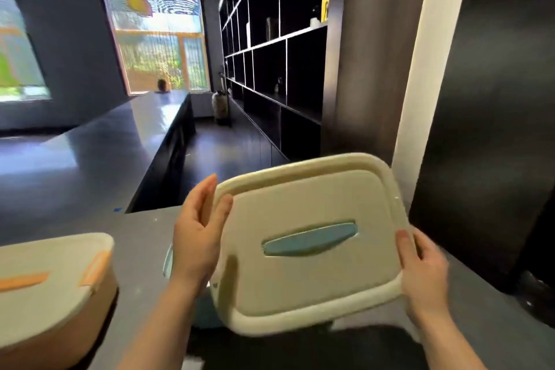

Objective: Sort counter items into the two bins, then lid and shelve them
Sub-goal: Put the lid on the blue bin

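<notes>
A cream lid [306, 273] with a blue handle is lifted and tilted in front of me, above the grey counter. My left hand [198, 234] lies against its left edge, thumb on top and fingers straight behind the rim. My right hand [423, 270] grips the right edge, thumb over the rim. A sliver of the blue bin [168, 261] shows below the lid, mostly hidden by it and my left arm. The orange bin [60, 333] stands at lower left with its cream lid [51, 270] on.
The grey counter [141, 234] runs away to the far left towards the windows. Dark open shelving [279, 75] lines the right wall beyond a floor aisle. A dark cabinet front [495, 129] and a pale pillar stand close on the right.
</notes>
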